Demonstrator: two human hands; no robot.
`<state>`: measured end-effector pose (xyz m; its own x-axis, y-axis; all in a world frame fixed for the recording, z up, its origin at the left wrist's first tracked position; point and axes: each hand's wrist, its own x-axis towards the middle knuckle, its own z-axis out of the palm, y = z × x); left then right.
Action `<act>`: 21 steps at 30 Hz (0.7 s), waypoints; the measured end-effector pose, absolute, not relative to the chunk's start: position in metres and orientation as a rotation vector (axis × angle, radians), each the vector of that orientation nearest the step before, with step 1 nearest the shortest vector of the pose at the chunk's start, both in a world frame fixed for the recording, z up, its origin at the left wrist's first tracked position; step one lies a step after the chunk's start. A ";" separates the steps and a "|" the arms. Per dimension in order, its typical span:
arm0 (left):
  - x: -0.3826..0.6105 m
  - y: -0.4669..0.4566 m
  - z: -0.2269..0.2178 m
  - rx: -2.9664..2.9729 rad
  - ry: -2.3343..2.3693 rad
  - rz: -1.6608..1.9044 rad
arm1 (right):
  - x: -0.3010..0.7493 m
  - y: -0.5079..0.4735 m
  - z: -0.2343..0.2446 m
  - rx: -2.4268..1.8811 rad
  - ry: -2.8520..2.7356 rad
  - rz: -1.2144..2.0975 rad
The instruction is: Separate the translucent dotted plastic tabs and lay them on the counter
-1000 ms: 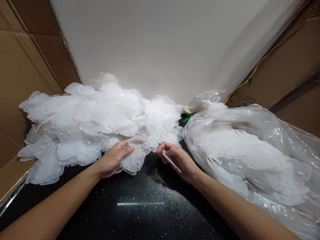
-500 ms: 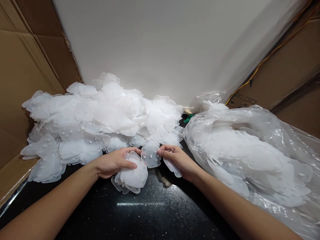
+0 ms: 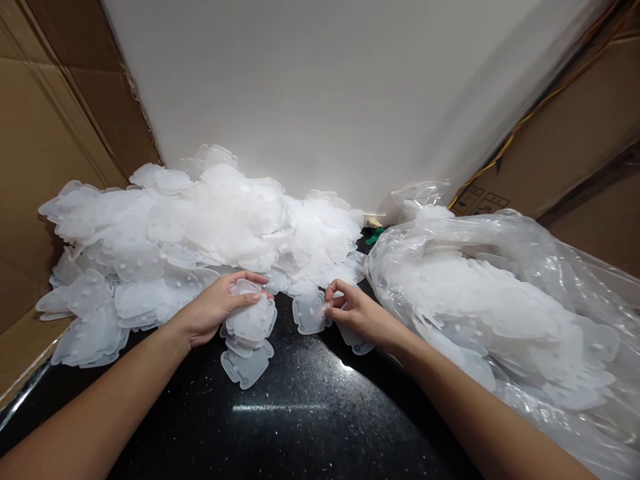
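Observation:
My left hand [image 3: 220, 308] is closed on a small stack of translucent white plastic sheets [image 3: 250, 320], its thumb lying across the top. One more sheet [image 3: 246, 367] sticks out beneath that stack, over the black tabletop. To the right, my right hand [image 3: 357, 317] pinches the edge of a single plastic sheet [image 3: 309, 312] with small raised studs on it. Another sheet [image 3: 356, 340] shows below the right palm, partly covered by the fingers. Behind both hands spreads a large heap of the same sheets [image 3: 215, 213].
A clear plastic bag [image 3: 525, 233] full of similar sheets [image 3: 500, 300] lies at the right. Cardboard [image 3: 45, 133] stands on the left, and a printed carton [image 3: 565, 147] on the right. A pale wall [image 3: 320, 100] closes the back. The tabletop [image 3: 280, 440] is black and shiny.
My left hand has moved up and left with its stack, and the lower sheet shows more. My right hand has shifted slightly right with the pinched sheet, widening the space between the hands.

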<state>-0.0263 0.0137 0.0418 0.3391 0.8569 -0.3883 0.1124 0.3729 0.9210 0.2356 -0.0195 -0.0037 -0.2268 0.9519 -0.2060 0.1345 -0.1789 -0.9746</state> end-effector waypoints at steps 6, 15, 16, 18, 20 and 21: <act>-0.021 0.013 0.042 1.015 1.176 0.758 | 0.239 -0.019 -0.002 -1.326 -1.363 1.567; -0.019 0.014 0.039 0.978 1.164 0.751 | 0.239 -0.019 0.002 -1.408 -1.303 1.614; -0.019 0.013 0.039 0.974 1.164 0.744 | 0.239 -0.019 0.002 -1.408 -1.306 1.620; -0.018 0.013 0.040 0.972 1.163 0.733 | 0.240 -0.019 0.002 -1.403 -1.313 1.626; -0.018 0.012 0.040 0.975 1.163 0.729 | 0.240 -0.019 0.001 -1.392 -1.323 1.629; -0.018 0.012 0.040 0.976 1.163 0.730 | 0.241 -0.019 0.000 -1.387 -1.329 1.631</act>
<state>-0.0183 0.0117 0.0397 0.2601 0.8757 -0.4068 0.0151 0.4176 0.9085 0.2407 -0.0187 0.0001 -0.2636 0.9033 -0.3384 0.1493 -0.3084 -0.9395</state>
